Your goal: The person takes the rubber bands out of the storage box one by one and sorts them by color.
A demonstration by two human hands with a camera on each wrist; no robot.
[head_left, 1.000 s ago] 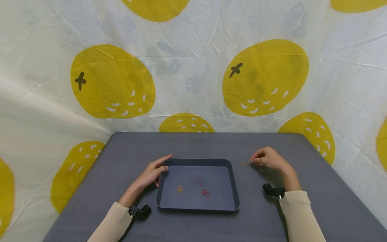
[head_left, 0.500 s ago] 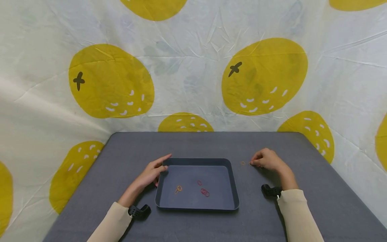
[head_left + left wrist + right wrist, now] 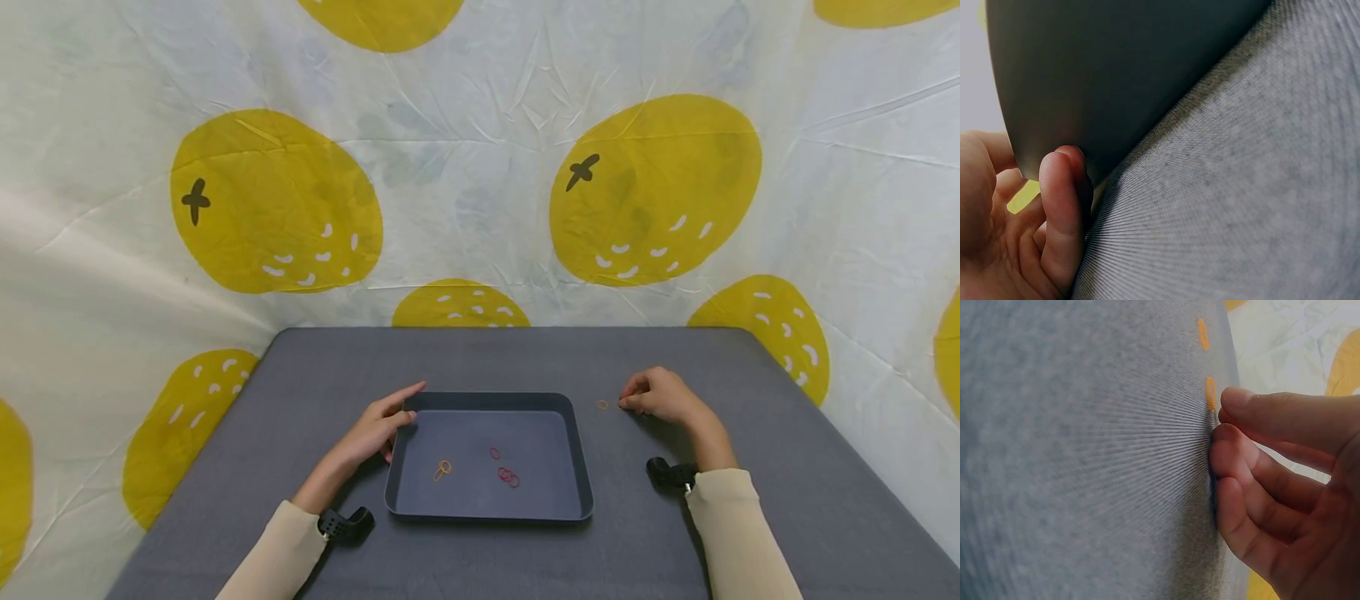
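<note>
My left hand (image 3: pixel 378 429) grips the left side of the dark grey tray (image 3: pixel 480 508), thumb over the rim and index finger stretched along the far corner. In the left wrist view, fingers (image 3: pixel 1063 206) press the tray's outer wall (image 3: pixel 1104 75). To the right of the tray, my right hand (image 3: pixel 663 396) is low over the table, its thumb and index fingertips pinching at an orange rubber band (image 3: pixel 1210 394). The other fingers curl against the cloth. A second orange rubber band (image 3: pixel 602 405) lies between that hand and the tray.
Inside the tray are overlapping orange rubber bands (image 3: pixel 442 470) at left and several red rubber bands (image 3: pixel 508 477) near the middle. Grey cloth (image 3: pixel 480 358) covers the table. Behind it hangs a white curtain (image 3: pixel 465 200) with yellow fruit prints.
My right hand has stayed almost in place, its fingertips lowering slightly onto the orange rubber band. The left hand and the tray have not visibly moved.
</note>
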